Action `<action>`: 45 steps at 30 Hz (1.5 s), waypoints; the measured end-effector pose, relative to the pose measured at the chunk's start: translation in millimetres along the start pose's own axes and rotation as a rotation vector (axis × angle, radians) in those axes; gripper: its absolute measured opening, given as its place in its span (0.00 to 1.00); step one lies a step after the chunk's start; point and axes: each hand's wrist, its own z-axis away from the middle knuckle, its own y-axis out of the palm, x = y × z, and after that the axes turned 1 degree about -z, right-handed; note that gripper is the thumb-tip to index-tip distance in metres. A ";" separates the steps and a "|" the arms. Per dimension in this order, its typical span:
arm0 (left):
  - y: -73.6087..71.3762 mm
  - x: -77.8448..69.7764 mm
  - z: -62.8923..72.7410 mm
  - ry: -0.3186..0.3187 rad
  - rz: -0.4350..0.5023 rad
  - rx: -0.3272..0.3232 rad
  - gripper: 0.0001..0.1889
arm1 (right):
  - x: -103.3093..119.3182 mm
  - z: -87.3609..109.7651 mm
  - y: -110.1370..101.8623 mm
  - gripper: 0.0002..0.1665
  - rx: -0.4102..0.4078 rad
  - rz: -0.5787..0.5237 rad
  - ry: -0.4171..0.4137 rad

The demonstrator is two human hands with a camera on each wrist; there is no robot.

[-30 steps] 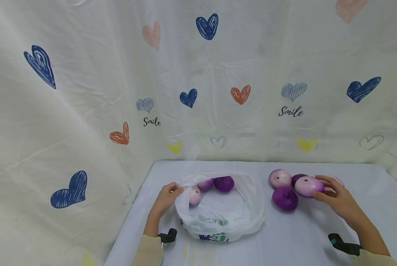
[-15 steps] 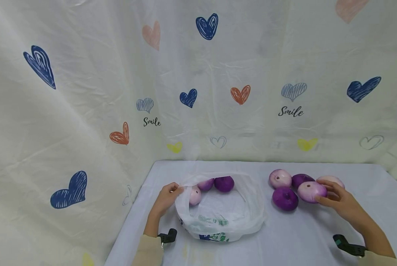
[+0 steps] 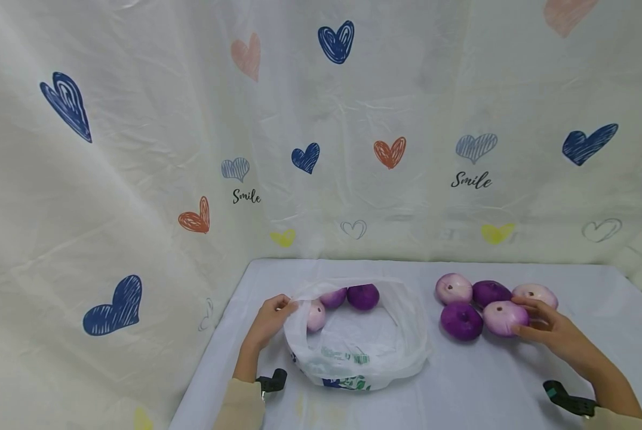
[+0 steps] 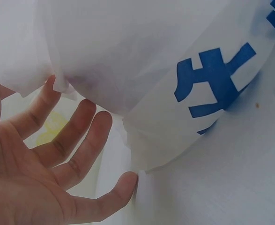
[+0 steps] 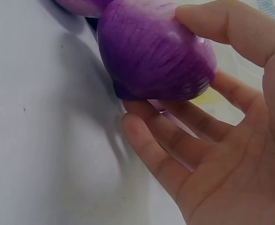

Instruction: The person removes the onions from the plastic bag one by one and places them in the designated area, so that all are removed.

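Observation:
At the left, my left hand [image 3: 269,322] pinches the rim of a white plastic bag [image 3: 361,375]. The left wrist view shows that hand [image 4: 48,164] from the palm side, its lower fingers spread beside the bag [image 4: 165,136] with its blue printing. Through the bag's mouth I see a pale onion [image 3: 315,316], a purple onion [image 3: 334,297] and a dark purple onion [image 3: 362,297]. My right hand [image 3: 559,331] holds a pink-purple onion [image 3: 503,318], low at the front of a cluster. Close up, thumb and fingers lie round this onion [image 5: 153,56].
Around the held onion stand a pale onion [image 3: 454,289], two dark ones, the rear onion [image 3: 490,292] and the front onion [image 3: 461,321], and another pale onion [image 3: 537,292]. They rest on a white-covered table [image 3: 460,394]. A heart-printed curtain [image 3: 417,197] hangs behind.
The right hand has moved slightly right and toward me with the pink-purple onion, uncovering more of the rear dark onion and the pale one at right. The left hand and bag stay put.

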 end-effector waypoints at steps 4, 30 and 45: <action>0.7 0.6 -0.2 0.001 -0.006 0.001 0.11 | -3.5 -0.1 0.1 0.42 0.020 0.016 0.009; 0.2 -2.2 1.5 0.001 -0.006 -0.001 0.13 | -6.0 -3.4 0.7 0.44 0.071 0.049 0.063; -0.6 -1.9 1.1 -0.010 -0.008 -0.002 0.12 | 2.3 -1.3 -5.4 0.42 0.049 0.055 0.045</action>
